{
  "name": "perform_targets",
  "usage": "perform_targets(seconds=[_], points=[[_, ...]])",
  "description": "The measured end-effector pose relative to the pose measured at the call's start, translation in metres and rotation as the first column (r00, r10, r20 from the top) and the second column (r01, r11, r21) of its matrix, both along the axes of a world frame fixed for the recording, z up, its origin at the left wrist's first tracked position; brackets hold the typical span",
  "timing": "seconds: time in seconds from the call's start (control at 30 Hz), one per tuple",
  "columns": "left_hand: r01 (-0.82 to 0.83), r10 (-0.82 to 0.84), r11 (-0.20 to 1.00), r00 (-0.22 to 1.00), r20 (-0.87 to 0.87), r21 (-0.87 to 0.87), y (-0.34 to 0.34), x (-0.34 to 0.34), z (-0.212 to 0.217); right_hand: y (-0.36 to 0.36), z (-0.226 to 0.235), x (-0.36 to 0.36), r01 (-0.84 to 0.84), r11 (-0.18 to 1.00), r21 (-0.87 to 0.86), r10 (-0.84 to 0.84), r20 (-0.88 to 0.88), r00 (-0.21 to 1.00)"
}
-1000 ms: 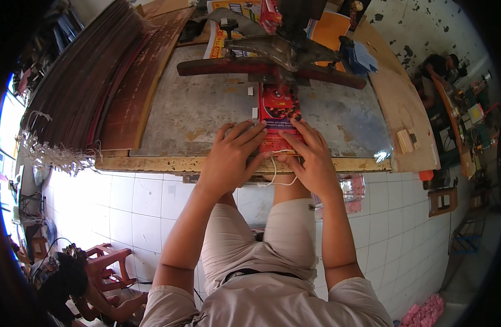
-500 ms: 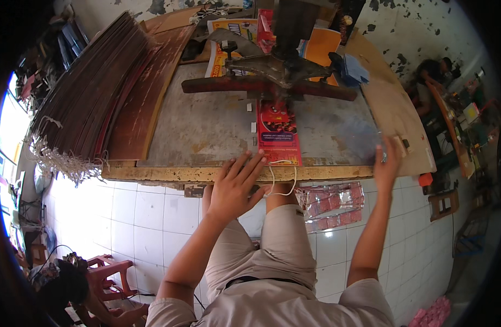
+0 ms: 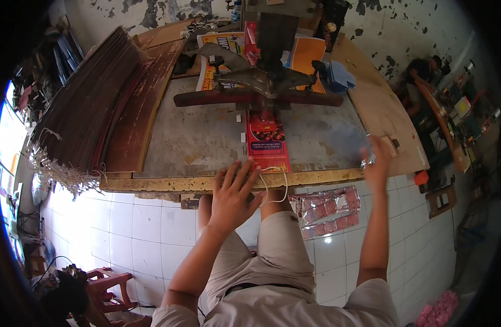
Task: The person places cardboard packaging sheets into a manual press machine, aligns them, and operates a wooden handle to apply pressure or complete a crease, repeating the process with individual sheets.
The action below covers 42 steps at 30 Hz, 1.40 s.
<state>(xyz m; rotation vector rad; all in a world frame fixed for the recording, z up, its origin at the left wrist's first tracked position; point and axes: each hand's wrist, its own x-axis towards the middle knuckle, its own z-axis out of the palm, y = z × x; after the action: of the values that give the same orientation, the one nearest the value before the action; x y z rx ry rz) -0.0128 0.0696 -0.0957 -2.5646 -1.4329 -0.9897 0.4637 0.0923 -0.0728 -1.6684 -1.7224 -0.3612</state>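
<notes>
A long red printed card (image 3: 269, 139) with a white cord loop (image 3: 286, 188) lies on the worn grey work surface (image 3: 196, 131), its far end under a dark metal press (image 3: 261, 90). My left hand (image 3: 234, 196) rests at the front edge with fingers spread, its fingertips at the card's near left corner. The cord hangs over the edge beside my thumb. My right hand (image 3: 376, 166) is at the right front of the table, smeared by motion. Its fingers close around a shiny part of something, and a blurred bluish-grey shape (image 3: 343, 139) extends from them over the surface.
A thick stack of dark red boards (image 3: 92, 103) with white cords stands at the left. Behind the press are orange printed sheets (image 3: 309, 57) and a blue stack (image 3: 340, 76). Pink packets in clear plastic (image 3: 329, 210) lie on the tiled floor. Other people sit at both sides.
The view has shifted slightly, so the table appears lower and further left. The blurred shape by my right hand has changed outline. My left hand stays at the card's corner.
</notes>
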Motion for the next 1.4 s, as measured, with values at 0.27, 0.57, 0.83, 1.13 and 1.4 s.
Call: perform_targets(seconds=[0.27, 0.57, 0.83, 1.13, 1.4], points=[[-0.04, 0.041, 0.999, 0.998, -0.046, 0.013, -0.001, 0.0, 0.0, -0.005, 0.002, -0.22, -0.474, 0.857, -0.202, 0.482, -0.014, 0.876], [-0.042, 0.043, 0.999, 0.997, -0.068, 0.014, -0.002, 0.0, -0.001, -0.005, 0.001, -0.221, -0.449, 0.866, -0.222, 0.449, -0.05, 0.892], [-0.039, 0.039, 0.999, 0.998, -0.054, 0.002, -0.001, 0.0, -0.002, -0.009, 0.009, -0.215, -0.503, 0.833, -0.231, 0.479, -0.157, 0.864], [-0.061, 0.061, 0.998, 0.996, -0.058, 0.004, -0.002, 0.003, -0.004, -0.002, 0.017, 0.045, 0.432, 0.901, 0.043, -0.433, 0.147, 0.889], [-0.081, 0.081, 0.997, 0.997, -0.02, 0.017, -0.005, 0.001, -0.006, -0.009, 0.016, 0.084, 0.36, 0.929, -0.093, -0.328, 0.249, 0.911]])
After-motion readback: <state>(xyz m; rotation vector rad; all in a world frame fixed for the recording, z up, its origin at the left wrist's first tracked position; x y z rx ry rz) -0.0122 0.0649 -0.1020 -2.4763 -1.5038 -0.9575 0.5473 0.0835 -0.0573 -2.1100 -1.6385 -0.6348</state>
